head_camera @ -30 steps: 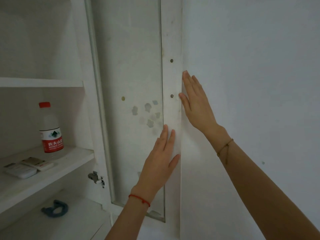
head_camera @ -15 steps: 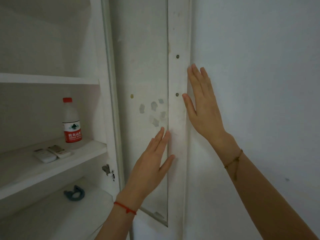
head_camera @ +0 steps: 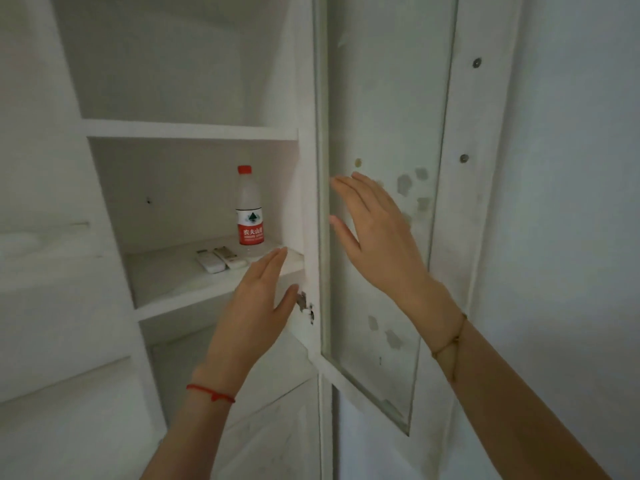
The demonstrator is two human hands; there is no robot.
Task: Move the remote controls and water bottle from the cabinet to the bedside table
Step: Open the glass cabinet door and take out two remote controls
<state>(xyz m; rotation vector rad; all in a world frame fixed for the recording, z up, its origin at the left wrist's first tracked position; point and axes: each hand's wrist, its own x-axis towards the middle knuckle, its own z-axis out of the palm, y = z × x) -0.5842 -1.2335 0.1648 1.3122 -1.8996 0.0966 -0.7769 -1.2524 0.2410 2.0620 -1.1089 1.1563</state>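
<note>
A clear water bottle [head_camera: 249, 209] with a red cap and red label stands upright on the middle shelf [head_camera: 180, 292] of the white cabinet. Two white remote controls [head_camera: 221, 259] lie side by side just left of it. My left hand [head_camera: 258, 303] is flat and open in front of the shelf's right end, a little below the bottle, holding nothing. My right hand [head_camera: 375, 233] is open too, raised in front of the glass door [head_camera: 381, 109], to the right of the bottle.
The cabinet's glass door is swung wide open against the white wall [head_camera: 581, 202] on the right. A metal hinge [head_camera: 306, 306] sits on the frame by my left thumb. An upper shelf [head_camera: 190, 129] and a lower compartment [head_camera: 180, 368] are in view.
Both hands have left the door's outer edge and moved left towards the shelf. The view has shifted, so the bottle and remotes now sit nearer the centre.
</note>
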